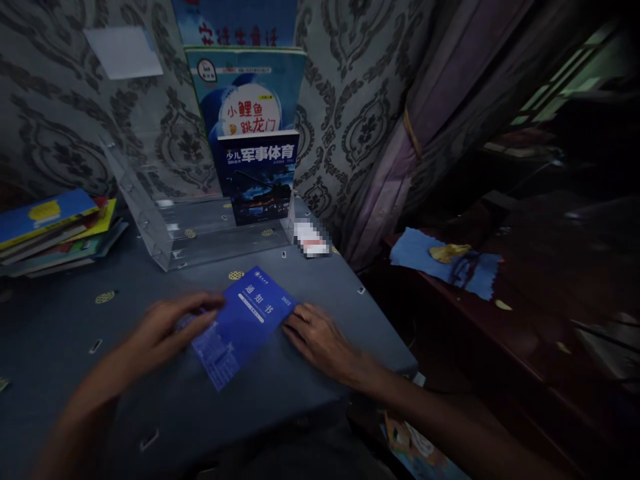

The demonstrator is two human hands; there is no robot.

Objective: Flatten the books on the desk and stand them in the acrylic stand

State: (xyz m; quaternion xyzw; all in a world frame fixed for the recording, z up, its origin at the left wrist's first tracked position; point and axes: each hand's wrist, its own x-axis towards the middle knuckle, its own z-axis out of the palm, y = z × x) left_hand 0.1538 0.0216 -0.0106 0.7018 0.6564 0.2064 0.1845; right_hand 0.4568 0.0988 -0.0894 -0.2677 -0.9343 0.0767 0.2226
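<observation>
A blue booklet (253, 317) with white Chinese lettering lies tilted just over the grey-blue tabletop; whether it touches the cloth I cannot tell. At its left edge, my left hand (173, 327) grips it between thumb and fingers, slightly blurred. My right hand (320, 337) pinches the right corner, with the fingertips partly behind the edge. Beyond the booklet stands a clear acrylic rack (225, 250). In its right part, a dark book (263, 183) leans in front of a teal book (245, 80) and a taller blue book (235, 17).
Several books are piled (55, 230) at the left of the table (280, 400). A small white and red item (313, 240) lies beside the rack. To the right, past a table edge and a tied purple curtain (387, 173), a dark red surface holds a blue cloth (445, 263).
</observation>
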